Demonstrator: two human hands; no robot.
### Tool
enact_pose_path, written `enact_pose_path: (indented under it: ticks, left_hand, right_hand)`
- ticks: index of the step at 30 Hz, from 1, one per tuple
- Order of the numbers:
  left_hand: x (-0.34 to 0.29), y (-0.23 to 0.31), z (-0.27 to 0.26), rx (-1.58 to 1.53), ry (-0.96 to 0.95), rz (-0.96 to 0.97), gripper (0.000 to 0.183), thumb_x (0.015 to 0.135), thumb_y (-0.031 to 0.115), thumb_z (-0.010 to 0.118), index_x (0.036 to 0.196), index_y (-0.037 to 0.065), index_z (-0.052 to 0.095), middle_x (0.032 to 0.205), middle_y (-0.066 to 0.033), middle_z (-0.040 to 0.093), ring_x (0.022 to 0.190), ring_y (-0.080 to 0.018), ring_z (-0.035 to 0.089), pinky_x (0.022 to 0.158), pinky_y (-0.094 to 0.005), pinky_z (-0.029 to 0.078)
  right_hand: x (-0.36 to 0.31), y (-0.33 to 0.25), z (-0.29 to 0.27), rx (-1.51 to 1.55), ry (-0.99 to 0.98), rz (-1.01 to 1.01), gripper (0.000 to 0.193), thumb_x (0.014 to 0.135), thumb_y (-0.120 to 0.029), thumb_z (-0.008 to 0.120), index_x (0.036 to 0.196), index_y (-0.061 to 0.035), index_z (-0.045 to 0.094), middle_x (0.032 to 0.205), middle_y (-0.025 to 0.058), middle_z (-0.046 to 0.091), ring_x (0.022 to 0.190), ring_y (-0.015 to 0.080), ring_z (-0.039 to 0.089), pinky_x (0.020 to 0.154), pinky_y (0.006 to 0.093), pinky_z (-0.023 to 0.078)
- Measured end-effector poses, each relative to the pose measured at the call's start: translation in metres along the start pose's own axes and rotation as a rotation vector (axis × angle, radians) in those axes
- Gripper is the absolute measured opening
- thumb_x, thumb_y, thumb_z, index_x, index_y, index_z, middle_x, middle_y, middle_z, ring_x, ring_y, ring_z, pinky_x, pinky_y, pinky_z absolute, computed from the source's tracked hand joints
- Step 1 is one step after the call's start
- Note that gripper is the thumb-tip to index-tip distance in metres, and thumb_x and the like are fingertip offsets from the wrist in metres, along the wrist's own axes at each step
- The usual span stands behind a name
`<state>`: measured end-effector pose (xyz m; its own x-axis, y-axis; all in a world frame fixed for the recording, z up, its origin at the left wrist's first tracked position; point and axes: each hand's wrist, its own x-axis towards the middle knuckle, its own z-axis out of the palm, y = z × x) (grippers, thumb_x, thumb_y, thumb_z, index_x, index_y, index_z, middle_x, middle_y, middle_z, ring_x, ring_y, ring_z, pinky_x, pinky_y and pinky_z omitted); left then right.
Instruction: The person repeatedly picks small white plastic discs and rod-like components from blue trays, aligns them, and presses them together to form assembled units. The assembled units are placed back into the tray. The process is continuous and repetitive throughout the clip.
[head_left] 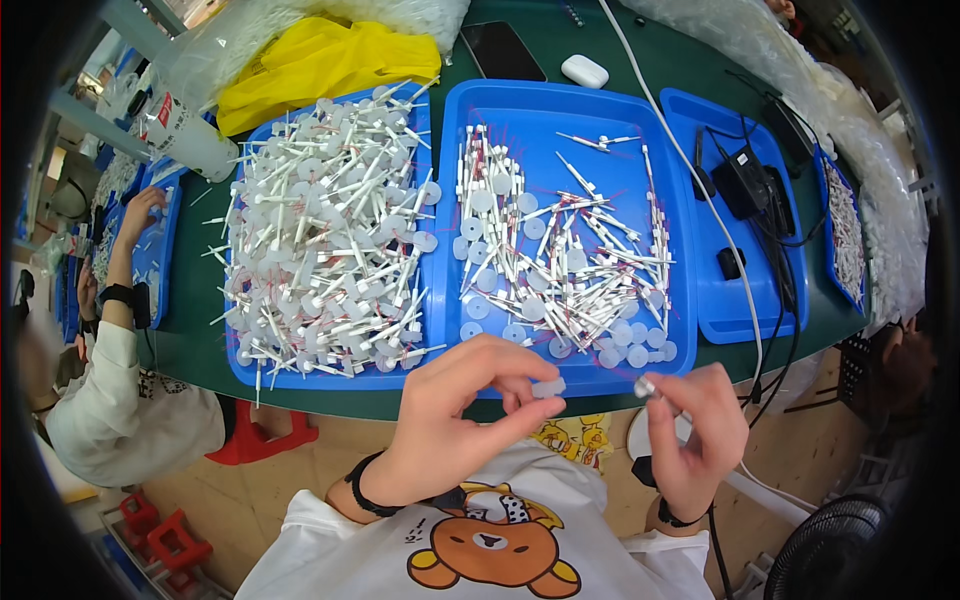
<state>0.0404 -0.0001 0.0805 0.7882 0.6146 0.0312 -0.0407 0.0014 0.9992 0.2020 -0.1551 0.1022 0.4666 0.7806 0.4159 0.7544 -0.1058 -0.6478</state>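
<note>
Pinches translucent plastic disc (547,388) edge-on between thumb and index finger of left hand (470,405); narrow grip. Pinches small silvery-white piece (644,385) between thumb and fingertip of right hand (695,425), also narrow; too small to identify. Holds both near each other, not touching, by near rim of middle blue tray (600,112). In that tray: slim white sticks (590,310) with thin red strands, loose round discs (638,356). To its left: blue tray (330,381) heaped with disc-and-stick pieces (320,230). To its right: blue tray with black power adapter (738,182). Beyond: black smartphone (503,52), white earbud case (585,71).
</note>
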Motion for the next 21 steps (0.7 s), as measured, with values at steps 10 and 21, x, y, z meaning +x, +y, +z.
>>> enact_pose_path:
  ticks: [10, 21]
  left_hand:
    - [0.000, -0.006, -0.012, -0.665, -0.123, -0.258, 0.023, 0.100, 0.004, 0.056, 0.122, -0.004, 0.061, 0.107, -0.0090, 0.062, 0.090, -0.0142, 0.065, 0.079, -0.0285, 0.053]
    - [-0.004, -0.017, -0.003, -0.569, 0.060, -0.067, 0.022, 0.097, 0.001, 0.061, 0.118, -0.003, 0.058, 0.107, -0.0092, 0.061, 0.090, -0.0161, 0.066, 0.080, -0.0293, 0.055]
  right_hand:
    - [-0.001, -0.007, 0.006, 0.038, -0.045, -0.164, 0.032, 0.069, 0.005, 0.077, 0.100, 0.0011, 0.073, 0.070, 0.0049, 0.058, 0.059, 0.0216, 0.049, 0.053, 0.0322, 0.037]
    - [-0.001, -0.002, 0.012, -0.012, -0.028, -0.185, 0.031, 0.069, 0.005, 0.076, 0.100, 0.0012, 0.073, 0.069, 0.0048, 0.059, 0.058, 0.0212, 0.049, 0.052, 0.0321, 0.037]
